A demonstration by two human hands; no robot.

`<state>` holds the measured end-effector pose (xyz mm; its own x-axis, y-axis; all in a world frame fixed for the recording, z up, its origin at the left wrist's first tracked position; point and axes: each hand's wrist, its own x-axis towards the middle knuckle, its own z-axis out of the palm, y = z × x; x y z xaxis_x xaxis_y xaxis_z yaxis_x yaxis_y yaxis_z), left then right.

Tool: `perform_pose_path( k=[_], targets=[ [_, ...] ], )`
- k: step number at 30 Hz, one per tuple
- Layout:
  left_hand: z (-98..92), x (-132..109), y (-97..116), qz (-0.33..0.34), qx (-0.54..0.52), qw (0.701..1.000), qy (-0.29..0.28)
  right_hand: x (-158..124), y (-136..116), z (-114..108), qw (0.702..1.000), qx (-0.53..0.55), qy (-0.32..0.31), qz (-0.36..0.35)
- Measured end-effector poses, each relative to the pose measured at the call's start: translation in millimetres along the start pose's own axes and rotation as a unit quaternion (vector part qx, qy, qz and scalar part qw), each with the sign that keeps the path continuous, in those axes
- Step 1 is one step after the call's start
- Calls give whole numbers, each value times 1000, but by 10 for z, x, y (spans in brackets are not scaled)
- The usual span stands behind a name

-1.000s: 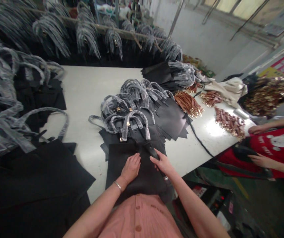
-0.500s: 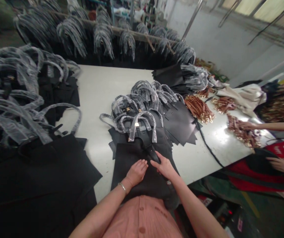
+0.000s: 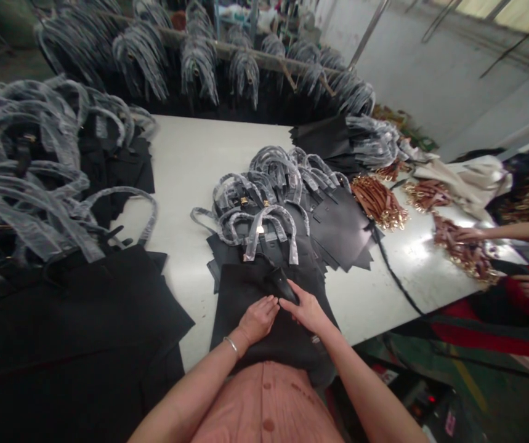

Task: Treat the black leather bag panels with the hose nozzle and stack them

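A black bag [image 3: 239, 289] lies flat in front of me on a pile of similar ones, its lower edge against my shirt. Plastic-wrapped handles [image 3: 271, 215] arch up at its top. My right hand [image 3: 309, 309] is closed around a black strap [image 3: 281, 284] that comes down from the bag's top. Beside it, my left hand [image 3: 258, 318] rests low over the bag, fingers pressed together, their tips almost meeting my right thumb. What those left fingers pinch, if anything, is hidden.
Black bags with wrapped handles are heaped at left [image 3: 84, 301]; more hang on a rack [image 3: 227, 49] behind. Brown straps with gold clasps [image 3: 379, 202] lie at right. A co-worker's hand [image 3: 472, 235] touches another bunch of them. A black cord [image 3: 396, 277] crosses the white table [image 3: 190, 141].
The view has shifted slightly. My fingertips have come closer together over the strap. At right, the co-worker's lower hand and the red cloth have moved.
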<state>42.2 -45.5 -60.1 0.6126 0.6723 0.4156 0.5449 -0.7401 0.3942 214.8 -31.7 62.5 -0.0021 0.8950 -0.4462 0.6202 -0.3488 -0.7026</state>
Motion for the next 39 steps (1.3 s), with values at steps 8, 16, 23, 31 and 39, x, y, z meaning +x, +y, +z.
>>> perform_pose_path(
  k=[8, 16, 23, 31, 39],
  targets=[
    [5, 2, -13, 1, -11, 1000, -2, 59, -148, 118, 1000, -17, 20, 1],
    [51, -31, -11, 70, -32, 995, -57, -158, -111, 80, 998, -45, -44, -28],
    [64, -30, 39, 78, -4, 975, -206, 19, -414, 275, 988, -92, -85, -86],
    [62, -39, 44, 17, -16, 969, -246, 23, -466, 334, 982, -106, -115, -109],
    [-31, 26, 61, 8, -33, 971, -235, 173, -615, 505, 985, -101, -76, -117]
  ],
)
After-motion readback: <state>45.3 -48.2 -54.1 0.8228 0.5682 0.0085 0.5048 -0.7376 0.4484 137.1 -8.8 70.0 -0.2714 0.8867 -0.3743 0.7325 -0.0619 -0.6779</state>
